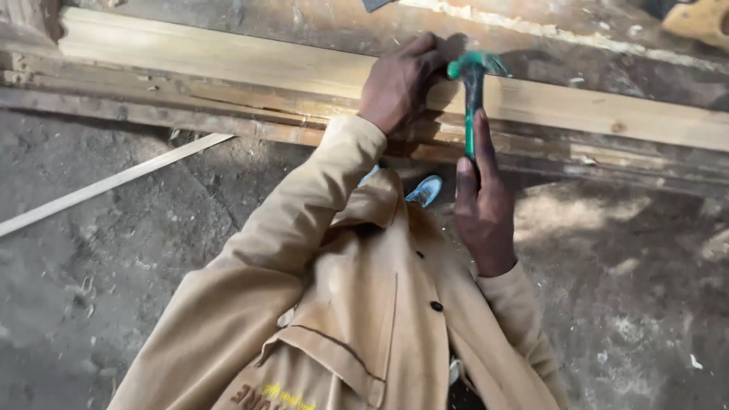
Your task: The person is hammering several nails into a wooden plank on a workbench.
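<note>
My right hand point(484, 201) grips the handle of a green hammer point(471, 91), whose head rests over a long pale wooden plank point(228, 64). My left hand point(400, 83) is pressed on the same plank just left of the hammer head, fingers bunched together as if pinching something small; what it pinches is hidden. Both arms wear tan coat sleeves.
The plank lies on a stack of rougher boards point(152, 106) along a worn bench. A thin wood strip point(114, 182) lies slanted on the dusty concrete floor at left. A light blue shoe point(425, 190) shows below the boards. A yellowish wooden object point(699, 23) sits at top right.
</note>
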